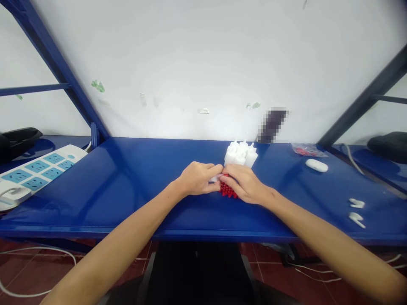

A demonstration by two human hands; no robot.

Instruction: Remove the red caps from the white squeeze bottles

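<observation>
My left hand (202,178) is closed around a small white squeeze bottle (215,179), which lies sideways with its narrow end toward the right. My right hand (246,183) meets it there, thumb and fingers pinched together at the bottle's tip. A spot of red shows by those fingertips, but what they pinch is hidden. Just below the hands, a cluster of small red caps (228,190) sits on the blue table, partly covered by my right hand. Behind my right hand several white squeeze bottles (241,153) with pointed nozzles stand upright in a tight group.
The blue table (143,169) backs onto a white wall. At far left lies a power strip (44,169). To the right are a clear bag with red pieces (308,150), a white earbud case (316,165) and two earbuds (356,212). Blue frame posts (359,97) rise at both sides.
</observation>
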